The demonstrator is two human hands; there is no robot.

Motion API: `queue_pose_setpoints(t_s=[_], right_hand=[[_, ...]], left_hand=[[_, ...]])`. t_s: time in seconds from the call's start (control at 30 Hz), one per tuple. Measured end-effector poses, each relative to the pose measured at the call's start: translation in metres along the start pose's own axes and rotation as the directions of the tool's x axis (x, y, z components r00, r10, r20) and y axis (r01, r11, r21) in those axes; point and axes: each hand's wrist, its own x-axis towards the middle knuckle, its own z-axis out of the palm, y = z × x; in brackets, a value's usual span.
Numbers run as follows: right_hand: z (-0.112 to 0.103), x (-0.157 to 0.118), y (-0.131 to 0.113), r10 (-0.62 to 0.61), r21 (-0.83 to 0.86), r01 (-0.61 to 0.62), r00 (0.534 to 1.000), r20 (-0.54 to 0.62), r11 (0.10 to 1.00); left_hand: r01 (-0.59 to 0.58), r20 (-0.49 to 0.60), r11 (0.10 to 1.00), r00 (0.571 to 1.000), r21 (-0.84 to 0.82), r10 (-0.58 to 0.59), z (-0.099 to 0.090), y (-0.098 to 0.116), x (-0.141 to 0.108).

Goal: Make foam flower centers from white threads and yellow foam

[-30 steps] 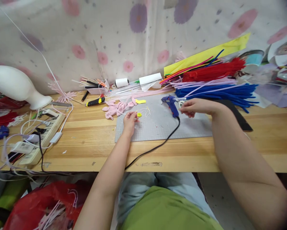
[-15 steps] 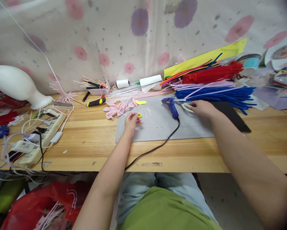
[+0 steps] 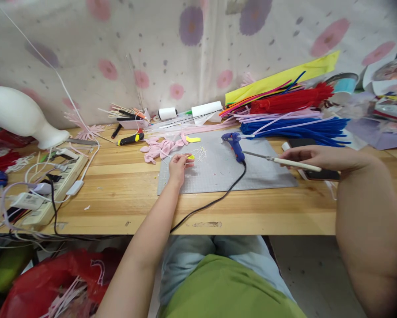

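Note:
My left hand (image 3: 178,167) is closed in a pinch on a small yellow piece (image 3: 190,157) above the left part of the grey cutting mat (image 3: 211,176). Thin white strands (image 3: 201,153) lie just right of it. Scissors with white handles (image 3: 296,164) are in my right hand (image 3: 312,155), their blades pointing left toward the blue glue gun (image 3: 233,145). The glue gun rests on the mat, its black cord running to the table edge. Pink fuzzy pieces (image 3: 156,150) and a yellow strip (image 3: 193,139) lie behind my left hand.
Blue pipe cleaners (image 3: 294,130) and red ones (image 3: 291,101) lie at the back right. A power strip (image 3: 57,190) with tangled cables and a white foam head (image 3: 16,117) stand left. A yellow-black cutter (image 3: 130,139) lies behind the mat.
My right hand has lifted the scissors and moved right and toward me. The dark board at the right is no longer seen as before; dark phone-like objects show there. My left hand keeps its pinch.

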Motion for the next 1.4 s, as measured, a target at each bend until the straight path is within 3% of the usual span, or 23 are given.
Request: queue_pose_setpoints(t_s=[0.23, 0.33, 0.47, 0.73, 1.07, 1.4], right_hand=[[0.073, 0.031, -0.096, -0.216, 0.12, 0.202, 0.968, 0.123, 0.972], [0.101, 0.044, -0.116, -0.329, 0.079, 0.321, 0.936, 0.125, 0.944], [0.124, 0.045, -0.122, -0.399, -0.018, 0.4, 0.915, 0.06, 0.916], [0.13, 0.037, -0.117, -0.386, -0.1, 0.387, 0.922, 0.031, 0.917], [0.13, 0.035, -0.115, -0.411, -0.197, 0.406, 0.911, 0.016, 0.893], [0.13, 0.035, -0.115, -0.416, -0.226, 0.409, 0.909, 0.017, 0.884]], left_hand=[[-0.02, -0.015, 1.0, 1.0, 0.02, 0.021, -0.001, -0.002, 0.001], [-0.022, -0.029, 1.0, 0.999, 0.021, 0.022, -0.002, -0.004, 0.002], [-0.012, -0.062, 1.0, 0.998, 0.006, 0.013, -0.001, -0.003, 0.002], [-0.052, -0.065, 0.997, 0.996, 0.059, 0.056, 0.0, -0.002, 0.002], [-0.212, -0.123, 0.941, 0.96, 0.263, 0.251, -0.005, -0.01, 0.005], [-0.379, -0.063, 0.739, 0.868, 0.558, 0.492, -0.011, -0.015, 0.007]])
